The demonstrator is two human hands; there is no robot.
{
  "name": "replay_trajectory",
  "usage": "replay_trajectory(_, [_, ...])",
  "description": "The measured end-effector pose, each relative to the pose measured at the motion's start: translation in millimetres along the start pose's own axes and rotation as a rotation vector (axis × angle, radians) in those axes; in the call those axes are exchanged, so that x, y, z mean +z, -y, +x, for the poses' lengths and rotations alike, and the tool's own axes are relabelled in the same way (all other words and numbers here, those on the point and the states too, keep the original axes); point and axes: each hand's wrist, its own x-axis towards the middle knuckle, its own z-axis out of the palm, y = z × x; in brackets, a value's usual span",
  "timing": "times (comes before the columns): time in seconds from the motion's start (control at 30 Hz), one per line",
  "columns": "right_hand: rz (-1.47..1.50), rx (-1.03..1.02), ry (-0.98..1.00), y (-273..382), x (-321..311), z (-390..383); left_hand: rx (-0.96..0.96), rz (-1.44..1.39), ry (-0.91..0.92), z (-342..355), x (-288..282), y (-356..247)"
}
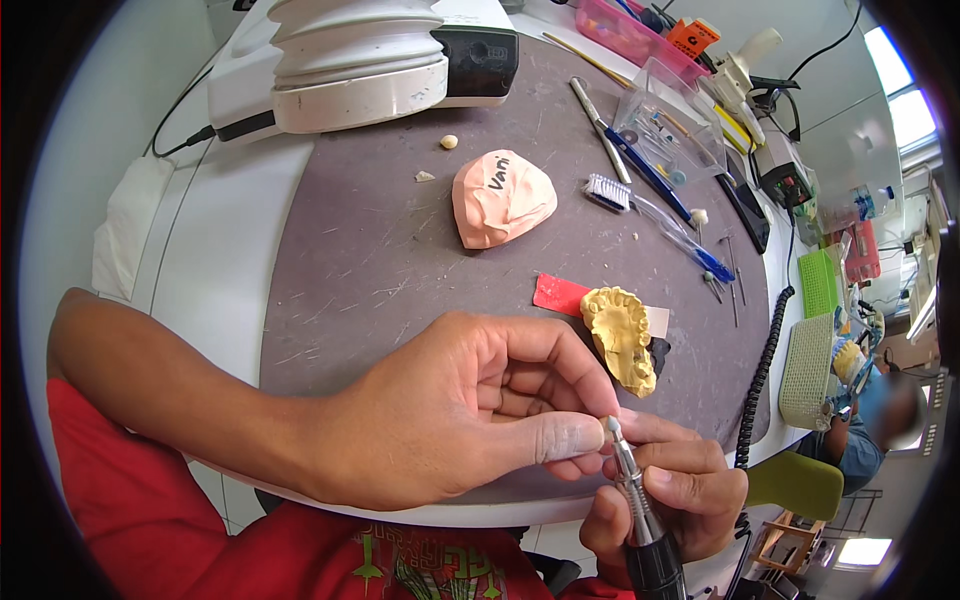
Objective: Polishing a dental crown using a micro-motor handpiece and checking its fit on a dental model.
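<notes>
**Hands joined at the bur tip**

Left hand [470, 410] curled, thumb and fingers pinched on something too small to identify. Right hand [665, 495] just beside, touching, clamped round a rotary handpiece [635, 490], shaft running up-left, tip against the left thumb. Beyond the knuckles: yellow dental cast [620, 338]; farther, pink cast [500, 197].

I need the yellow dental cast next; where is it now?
The yellow dental cast lies on the grey mat right of centre in the head view, partly over a red card, just beyond the left hand.

Yellow dental cast [622, 338] just beyond hands.
</notes>
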Motion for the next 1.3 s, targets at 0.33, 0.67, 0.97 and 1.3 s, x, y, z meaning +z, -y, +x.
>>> replay_trajectory(0.33, [0.136, 0.1, -0.2, 4.3, 10.9, -5.1, -0.001, 0.02, 0.013, 0.5, 0.2, 0.3])
replay_trajectory(0.67, [0.09, 0.096, -0.188, 4.4, 9.6, -2.9, 0.001, 0.007, 0.009, 0.0, 1.2, -0.9])
replay_trajectory(0.97, [0.098, 0.109, -0.15, 4.8, 2.6, -2.3, 0.002, 0.031, 0.041, 1.1, 0.9, -0.2])
replay_trajectory(1.3, [-0.047, 0.028, -0.048, 3.7, -1.6, 1.8, -0.02, 0.038, -0.004, 0.1, 3.1, -3.4])
